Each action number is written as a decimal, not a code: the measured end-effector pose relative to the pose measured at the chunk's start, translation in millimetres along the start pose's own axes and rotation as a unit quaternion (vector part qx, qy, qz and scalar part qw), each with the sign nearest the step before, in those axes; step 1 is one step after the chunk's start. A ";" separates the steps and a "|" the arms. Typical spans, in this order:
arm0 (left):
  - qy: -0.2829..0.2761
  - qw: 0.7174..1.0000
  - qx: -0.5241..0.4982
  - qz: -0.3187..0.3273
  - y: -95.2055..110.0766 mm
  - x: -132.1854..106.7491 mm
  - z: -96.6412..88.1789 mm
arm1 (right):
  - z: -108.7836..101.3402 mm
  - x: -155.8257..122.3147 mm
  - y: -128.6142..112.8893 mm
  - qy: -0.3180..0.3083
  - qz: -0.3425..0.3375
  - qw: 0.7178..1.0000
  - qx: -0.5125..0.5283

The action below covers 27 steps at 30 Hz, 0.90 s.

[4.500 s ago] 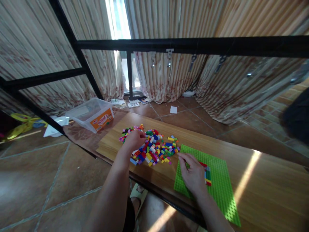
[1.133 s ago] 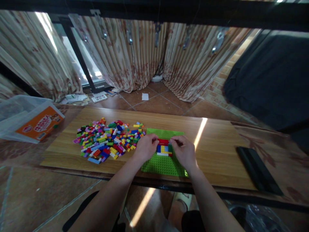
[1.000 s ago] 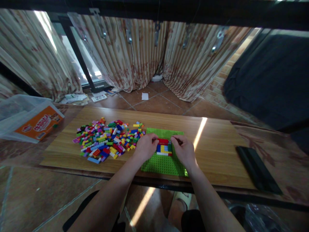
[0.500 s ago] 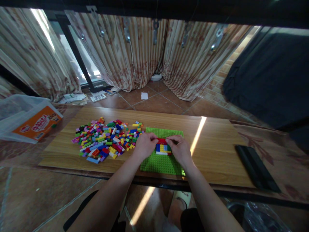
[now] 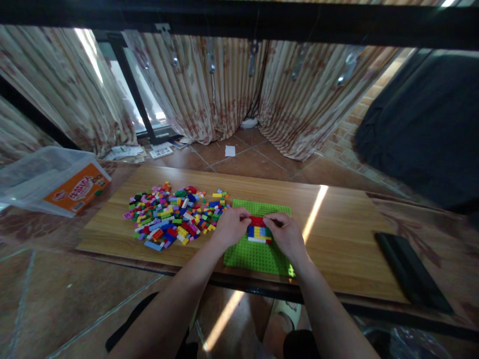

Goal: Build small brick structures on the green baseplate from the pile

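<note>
A green studded baseplate (image 5: 258, 259) lies on the wooden board in front of me. Near its middle sits a block of joined bricks (image 5: 259, 233) in blue, yellow, light blue, white and red. Along the far side of this block is a red brick (image 5: 256, 220), held between both hands. My left hand (image 5: 234, 227) pinches its left end with thumb and forefinger. At the right end, the fingers of my right hand (image 5: 286, 232) are closed on the same red brick. Whether the brick is fully pressed down is too small to tell.
Left of the baseplate spreads a pile of loose bricks (image 5: 172, 214) in many colours. A clear plastic box (image 5: 56, 164) with an orange label stands at the far left. Toward the right end of the wooden board (image 5: 344, 239) lies a long black object (image 5: 411, 269).
The whole view has shifted a little, so the table and bricks appear further right and slightly lower. Both hands stay on the red brick, with little visible movement against the baseplate.
</note>
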<state>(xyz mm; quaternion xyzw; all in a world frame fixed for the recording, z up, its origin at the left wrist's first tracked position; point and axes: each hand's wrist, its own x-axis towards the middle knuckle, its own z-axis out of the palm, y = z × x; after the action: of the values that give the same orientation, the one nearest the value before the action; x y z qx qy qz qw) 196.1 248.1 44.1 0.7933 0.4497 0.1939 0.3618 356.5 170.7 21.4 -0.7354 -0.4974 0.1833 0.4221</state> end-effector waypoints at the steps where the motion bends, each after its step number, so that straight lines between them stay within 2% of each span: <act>1: 0.000 1.000 0.000 0.008 -1.1 -0.1 -3.1 | -0.4 -0.3 0.2 -0.001 -0.001 1.000 -0.002; 4: 0.028 0.999 -0.013 0.018 -6.6 0.9 -17.7 | -1.8 -1.1 -0.9 0.007 0.007 1.000 -0.015; 7: 0.073 0.996 -0.053 0.013 -13.9 2.1 -41.2 | -2.7 -1.0 -2.3 0.016 0.023 0.999 -0.035; 13: 0.168 0.985 -0.017 -0.044 -38.0 -7.7 -109.4 | -2.5 -0.6 -1.5 0.013 0.024 0.994 -0.103; 15: 0.174 0.982 -0.005 -0.073 -51.1 -15.9 -132.8 | -2.4 -0.4 0.4 0.013 0.021 0.993 -0.116; 18: 0.145 0.984 0.030 -0.102 -69.1 -30.4 -160.1 | -2.2 0.6 5.1 0.015 0.021 0.992 -0.125; 20: 0.118 0.984 0.056 -0.120 -76.0 -39.2 -170.8 | -1.7 1.5 8.4 0.015 0.012 0.991 -0.136; 23: 0.076 0.982 0.097 -0.140 -77.7 -47.2 -175.8 | -0.4 2.1 11.0 0.019 0.001 0.990 -0.141; 27: 0.031 0.984 0.127 -0.125 -71.6 -47.8 -169.5 | 1.7 1.2 10.4 0.025 -0.012 0.988 -0.150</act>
<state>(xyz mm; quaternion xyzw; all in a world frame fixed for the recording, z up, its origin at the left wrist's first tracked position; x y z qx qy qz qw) 22.9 299.0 103.7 0.7640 0.5770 0.1130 0.2657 361.8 171.0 12.2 -0.7889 -0.5172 0.0829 0.3215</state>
